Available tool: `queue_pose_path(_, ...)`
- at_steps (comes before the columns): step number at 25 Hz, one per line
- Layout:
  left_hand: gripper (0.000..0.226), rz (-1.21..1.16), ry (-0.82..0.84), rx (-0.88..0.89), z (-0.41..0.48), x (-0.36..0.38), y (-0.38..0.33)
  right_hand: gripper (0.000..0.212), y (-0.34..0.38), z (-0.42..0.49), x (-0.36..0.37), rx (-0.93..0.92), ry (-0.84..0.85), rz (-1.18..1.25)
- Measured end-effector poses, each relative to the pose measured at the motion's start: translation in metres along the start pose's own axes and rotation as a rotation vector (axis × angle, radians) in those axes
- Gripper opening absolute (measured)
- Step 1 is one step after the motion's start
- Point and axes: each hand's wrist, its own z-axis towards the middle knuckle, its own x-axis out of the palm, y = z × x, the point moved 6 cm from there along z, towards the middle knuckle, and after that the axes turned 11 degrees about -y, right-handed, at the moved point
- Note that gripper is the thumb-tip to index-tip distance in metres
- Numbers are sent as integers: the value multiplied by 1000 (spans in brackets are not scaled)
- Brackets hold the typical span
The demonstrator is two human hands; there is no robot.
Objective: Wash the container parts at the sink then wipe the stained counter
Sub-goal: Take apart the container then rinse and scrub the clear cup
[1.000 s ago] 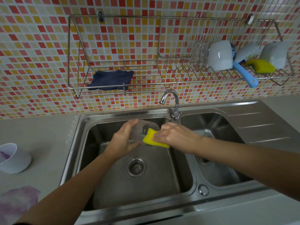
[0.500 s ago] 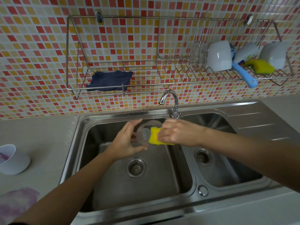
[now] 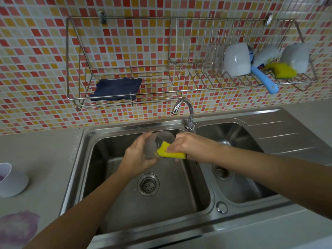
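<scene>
Over the left basin of the steel sink (image 3: 125, 209), my left hand (image 3: 137, 155) holds a clear round container part (image 3: 159, 141) by its rim. My right hand (image 3: 190, 146) grips a yellow sponge (image 3: 170, 152) and presses it against the clear part. A white bowl (image 3: 12, 182) with purple residue stands on the counter at the far left. In front of it a purple stain (image 3: 18, 229) spreads over the counter (image 3: 39, 159). A dark blue cloth (image 3: 116, 88) lies in the wall rack.
The tap (image 3: 186, 112) rises behind my hands, between the two basins. A wire wall rack (image 3: 197, 81) holds white cups (image 3: 237, 60), a blue-handled brush (image 3: 265, 81) and a second yellow sponge (image 3: 280, 70). A drainboard (image 3: 280, 133) lies at the right.
My right hand has slid the sponge back and forth across the clear part, and my left hand has turned the part slightly. Both hands stay over the left basin.
</scene>
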Motion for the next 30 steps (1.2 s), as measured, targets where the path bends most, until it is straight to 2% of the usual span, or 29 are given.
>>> queue_pose_path(2, 85, -23, 12, -4, 0, 3, -4, 24, 5, 2, 3, -124, 6, -200)
queue_pose_path(6, 86, -122, 16, -42, -3, 6, -12, 22, 14, -3, 8, -276, 32, -327)
queue_pose_path(8, 94, -213, 140, -58, -3, 6, -8, 12, 12, -9, 2, -430, 53, -441)
queue_pose_path(10, 106, -278, 288, -80, -4, 7, -5, 13, 11, -10, -3, -572, 90, -504)
queue_pose_path(13, 106, -240, 364, -25, -2, 12, -9, 17, 10, -3, -7, -704, 76, -544)
queue_pose_path(16, 93, -130, 240, -24, 1, 12, -12, 14, 5, 7, -16, -545, -1, -403)
queue_pose_path(19, 90, -76, 50, -141, 3, 5, -5, 26, -4, 9, -13, -126, -40, 55)
queue_pose_path(21, 89, -56, 8, -157, 4, 2, -4, 31, -7, 8, -7, -1, 14, 131)
queue_pose_path(24, 89, -49, 34, -127, 7, 1, -5, 29, -7, 12, -2, -206, 143, -312)
queue_pose_path(25, 88, -62, 37, -130, 8, 2, -7, 28, -6, 11, -2, -251, 127, -382)
queue_pose_path(28, 87, -74, -12, -178, 4, 2, -13, 30, 0, 9, 1, -274, 48, -249)
queue_pose_path(30, 90, -87, -24, -201, 2, 5, -12, 28, -2, 6, -3, -298, 39, -244)
